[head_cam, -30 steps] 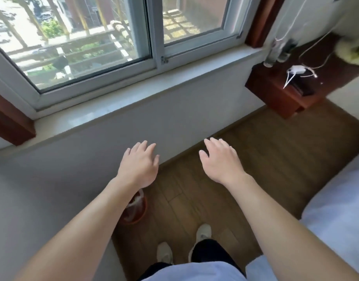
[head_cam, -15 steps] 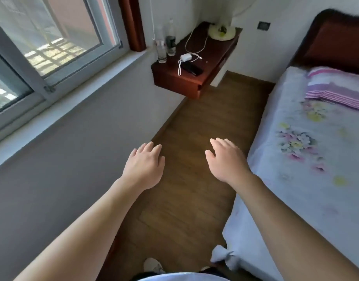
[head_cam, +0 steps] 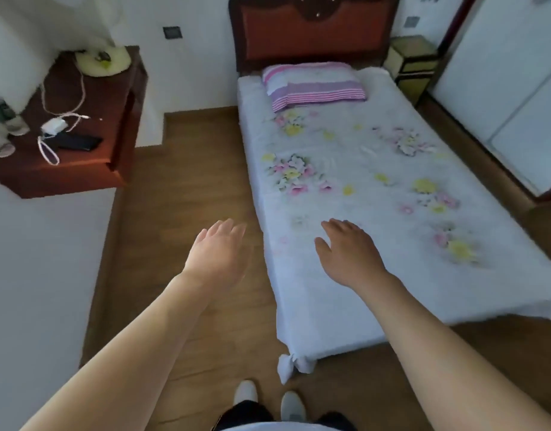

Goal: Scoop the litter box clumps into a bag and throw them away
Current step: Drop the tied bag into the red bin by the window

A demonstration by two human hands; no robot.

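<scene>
Both empty, left hand (head_cam: 216,253), right hand (head_cam: 348,255), bed (head_cam: 345,181) ahead, maybe phone (head_cam: 78,142).

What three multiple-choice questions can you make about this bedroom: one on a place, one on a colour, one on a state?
1. Where is the phone?
A on the pillow
B on the side table
C on a windowsill

2. The pillow's stripes are:
A green
B pink and purple
C black

3. The left hand and right hand are:
A gripping a bag
B gripping a scoop
C open, holding nothing

1 B: it lies beside the charger on the dark wood top.
2 B: pink and purple bands show.
3 C: the fingers are straight and hold nothing.
</scene>
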